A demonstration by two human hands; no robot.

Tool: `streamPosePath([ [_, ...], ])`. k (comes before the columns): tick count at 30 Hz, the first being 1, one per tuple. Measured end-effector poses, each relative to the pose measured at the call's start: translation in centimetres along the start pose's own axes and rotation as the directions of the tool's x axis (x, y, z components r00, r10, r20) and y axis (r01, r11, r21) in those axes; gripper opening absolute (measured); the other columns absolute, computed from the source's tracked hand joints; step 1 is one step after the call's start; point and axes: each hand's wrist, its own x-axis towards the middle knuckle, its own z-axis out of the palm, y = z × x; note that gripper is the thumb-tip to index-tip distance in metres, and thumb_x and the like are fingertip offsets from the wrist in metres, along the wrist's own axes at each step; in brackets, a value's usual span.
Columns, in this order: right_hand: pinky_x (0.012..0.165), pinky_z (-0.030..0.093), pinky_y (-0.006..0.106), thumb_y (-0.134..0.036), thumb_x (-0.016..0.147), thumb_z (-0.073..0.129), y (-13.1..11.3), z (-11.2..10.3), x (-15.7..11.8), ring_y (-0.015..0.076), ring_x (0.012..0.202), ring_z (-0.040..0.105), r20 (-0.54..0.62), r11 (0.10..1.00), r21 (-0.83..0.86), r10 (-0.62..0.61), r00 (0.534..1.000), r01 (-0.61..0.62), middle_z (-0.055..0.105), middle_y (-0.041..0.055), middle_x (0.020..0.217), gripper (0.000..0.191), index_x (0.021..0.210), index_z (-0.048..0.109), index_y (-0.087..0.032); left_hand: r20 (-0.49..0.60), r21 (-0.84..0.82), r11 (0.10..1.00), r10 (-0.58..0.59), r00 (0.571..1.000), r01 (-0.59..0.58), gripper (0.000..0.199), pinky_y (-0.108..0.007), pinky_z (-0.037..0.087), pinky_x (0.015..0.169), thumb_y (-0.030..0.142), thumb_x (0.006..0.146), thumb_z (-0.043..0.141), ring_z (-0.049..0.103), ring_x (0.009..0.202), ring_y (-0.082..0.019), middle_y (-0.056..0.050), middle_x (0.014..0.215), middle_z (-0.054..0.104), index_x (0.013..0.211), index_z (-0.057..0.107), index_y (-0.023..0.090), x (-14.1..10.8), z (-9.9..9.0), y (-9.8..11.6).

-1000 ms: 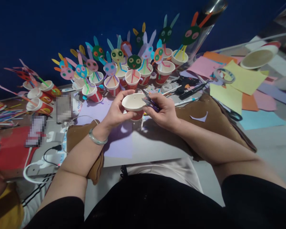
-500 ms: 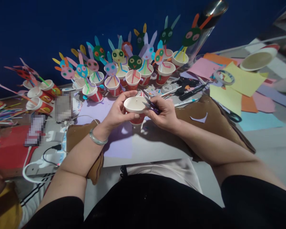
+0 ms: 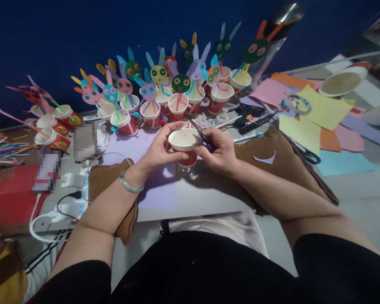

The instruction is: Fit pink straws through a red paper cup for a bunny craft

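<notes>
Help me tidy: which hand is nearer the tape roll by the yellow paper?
Right. The right hand, holding scissors, is left of the tape roll; the left hand, gripping the paper cup, is farther left.

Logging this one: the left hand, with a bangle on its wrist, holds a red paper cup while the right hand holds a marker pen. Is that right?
Not quite: the head view shows the right hand holding scissors, blades apart. The left hand does hold the red paper cup, with the bangle on its wrist.
</notes>
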Motion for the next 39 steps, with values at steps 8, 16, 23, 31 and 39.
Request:
streamPosePath([
  [8, 0.055, 0.032, 0.027, -0.040, 0.088, 0.069, -0.1, -0.2, 0.1, 0.0099, 0.057, 0.040, 0.007, 0.999, 0.043, -0.004, 1.000, 0.003, 0.050, -0.0042, 0.065, 0.026, 0.082, 0.052, -0.022, -0.007, 0.020, 1.000, -0.011, 1.000, 0.011, 0.100, -0.046, 0.051, 0.114, 0.048, 0.066, 0.096, 0.057, 0.140, -0.034, -0.013, 0.149, 0.053, 0.148, 0.043, 0.026, -0.1, 0.1, 0.0],
  [16, 0.054, 0.031, 0.027, -0.044, 0.089, 0.069, -0.3, -0.1, 0.2, 0.0102, 0.055, 0.038, -0.018, 0.998, 0.056, 0.016, 1.000, -0.015, 0.048, -0.0044, 0.064, 0.028, 0.083, 0.052, -0.023, 0.002, 0.027, 1.000, -0.014, 1.000, 0.014, 0.103, -0.047, 0.051, 0.114, 0.053, 0.068, 0.094, 0.059, 0.137, -0.033, -0.013, 0.149, 0.053, 0.152, 0.039, 0.027, 0.0, 0.2, -0.3],
  [23, 0.056, 0.033, 0.030, -0.056, 0.089, 0.069, -0.3, -0.1, 0.2, 0.0117, 0.057, 0.039, -0.004, 0.996, 0.047, 0.075, 0.997, -0.075, 0.048, -0.0032, 0.065, 0.038, 0.082, 0.051, -0.024, -0.064, 0.000, 1.000, -0.004, 0.998, 0.004, 0.101, -0.047, 0.054, 0.110, 0.054, 0.066, 0.094, 0.065, 0.129, -0.031, -0.012, 0.141, 0.061, 0.149, 0.042, 0.028, -0.2, 0.7, -0.4],
  [31, 0.056, 0.033, 0.029, -0.057, 0.091, 0.067, -0.4, 0.0, 0.1, 0.0118, 0.058, 0.039, -0.013, 0.995, 0.060, 0.085, 0.996, -0.084, 0.048, -0.0032, 0.066, 0.038, 0.084, 0.050, -0.023, -0.114, 0.069, 0.996, 0.062, 0.992, -0.055, 0.106, -0.048, 0.054, 0.111, 0.063, 0.065, 0.092, 0.065, 0.130, -0.032, -0.012, 0.140, 0.061, 0.151, 0.042, 0.027, -0.2, 1.1, -0.4],
  [39, 0.065, 0.043, 0.029, -0.066, 0.092, 0.065, 0.1, 0.9, 0.0, 0.0137, 0.070, 0.053, -0.117, 0.983, 0.169, 0.093, 0.989, -0.073, 0.056, 0.0004, 0.087, 0.046, 0.102, 0.050, -0.025, -0.157, 0.125, 0.985, 0.135, 0.978, -0.116, 0.107, -0.048, 0.049, 0.117, 0.063, 0.070, 0.089, 0.059, 0.138, -0.033, -0.016, 0.150, 0.055, 0.155, 0.035, 0.027, 0.0, 0.3, -1.3],
])
